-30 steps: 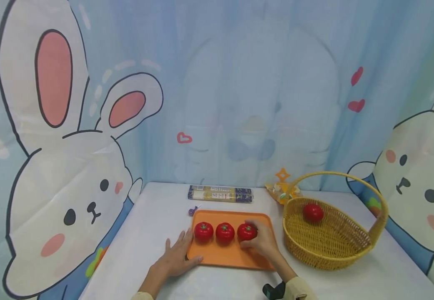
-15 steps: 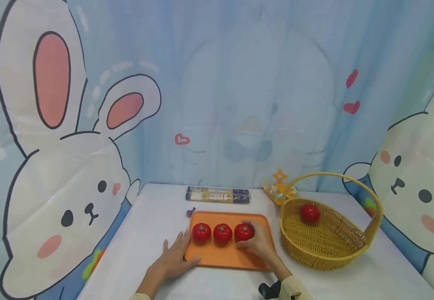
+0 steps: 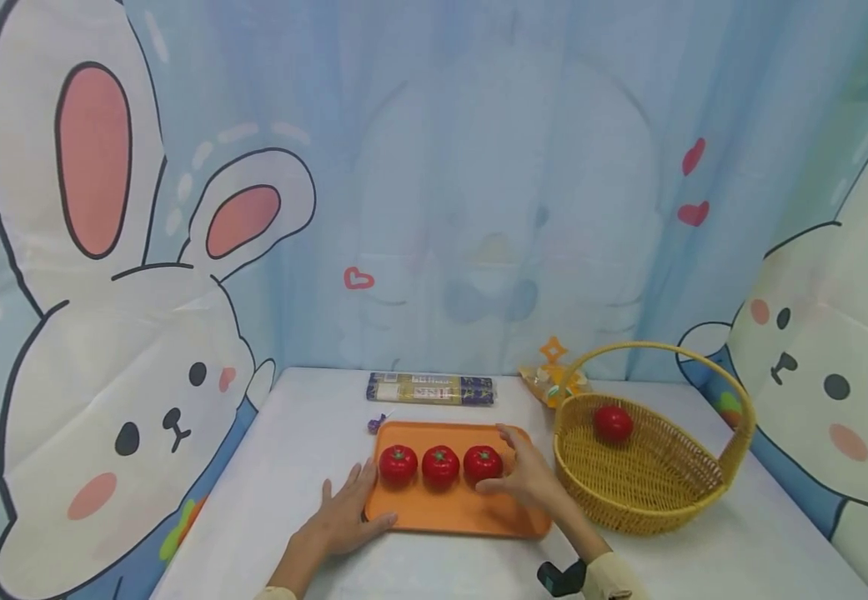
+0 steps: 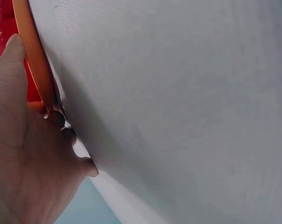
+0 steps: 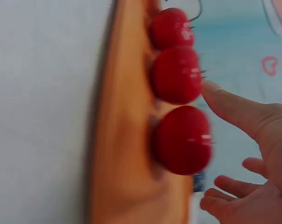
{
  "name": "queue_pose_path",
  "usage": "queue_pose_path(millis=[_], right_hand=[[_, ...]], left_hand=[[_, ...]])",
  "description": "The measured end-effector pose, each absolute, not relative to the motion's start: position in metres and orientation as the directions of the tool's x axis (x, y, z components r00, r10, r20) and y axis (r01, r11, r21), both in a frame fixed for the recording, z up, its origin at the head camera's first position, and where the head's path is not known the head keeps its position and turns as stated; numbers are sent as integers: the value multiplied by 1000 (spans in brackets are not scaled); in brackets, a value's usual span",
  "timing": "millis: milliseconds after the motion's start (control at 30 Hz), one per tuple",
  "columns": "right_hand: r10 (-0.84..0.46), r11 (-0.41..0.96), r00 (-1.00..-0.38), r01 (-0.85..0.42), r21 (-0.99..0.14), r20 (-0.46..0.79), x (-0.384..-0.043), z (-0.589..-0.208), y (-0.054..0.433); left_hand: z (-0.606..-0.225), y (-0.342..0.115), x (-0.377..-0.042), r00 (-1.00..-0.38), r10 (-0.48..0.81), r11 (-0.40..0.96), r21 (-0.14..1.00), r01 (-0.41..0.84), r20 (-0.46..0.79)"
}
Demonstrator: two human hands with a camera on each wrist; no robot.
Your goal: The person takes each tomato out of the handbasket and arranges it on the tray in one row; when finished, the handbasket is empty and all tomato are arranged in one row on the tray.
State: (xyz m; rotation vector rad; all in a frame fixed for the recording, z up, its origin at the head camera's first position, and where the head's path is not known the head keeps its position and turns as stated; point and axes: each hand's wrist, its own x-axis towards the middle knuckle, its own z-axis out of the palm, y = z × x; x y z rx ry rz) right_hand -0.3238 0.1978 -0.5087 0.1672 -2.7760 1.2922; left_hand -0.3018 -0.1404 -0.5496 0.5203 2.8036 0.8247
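Three shiny red tomatoes with green stems stand in a row on an orange tray (image 3: 456, 515): a left one (image 3: 398, 466), a middle one (image 3: 440, 467) and a right one (image 3: 482, 465). My left hand (image 3: 338, 518) rests at the tray's left front corner, fingers spread; its thumb lies along the rim in the left wrist view. Just right of the right tomato, my right hand (image 3: 529, 477) hovers over the tray with thumb and fingers apart. The right wrist view shows this hand (image 5: 267, 163) holding nothing, beside the nearest tomato (image 5: 182, 141).
A yellow wicker basket (image 3: 632, 507) with a tall handle stands right of the tray, one red tomato (image 3: 614, 424) inside. Behind the tray lie long blue-and-gold packs (image 3: 430, 389), a small purple-wrapped piece (image 3: 376, 424) and an orange-yellow bag (image 3: 549, 385).
My right hand has let go of the right tomato, its fingers spreading and drawing back to the right. The left hand stays at the tray's corner. The head view has shifted slightly.
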Motion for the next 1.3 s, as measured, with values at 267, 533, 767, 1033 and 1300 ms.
queue_pose_path(millis=[267,533,767,1033,1300], right_hand=[[-137,683,-903,-383,-622,406,-301,-450,227],[-163,758,-890,-390,-523,426,-312,-421,283],[-65,792,-952,-232,-565,300,-346,-421,337],[72,785,-971,-86,-613,229,-374,-445,372],[175,774,-965,11,-633,197,-389,-454,386]], left_hand=[[-551,-139,-302,-922,383,780,556,286,-63],[-550,-142,-304,-922,382,777,561,286,-58],[-549,-138,-302,-919,388,784,550,286,-75],[-553,-136,-301,-919,382,791,548,271,-97],[-549,-137,-302,-926,369,789,554,264,-84]])
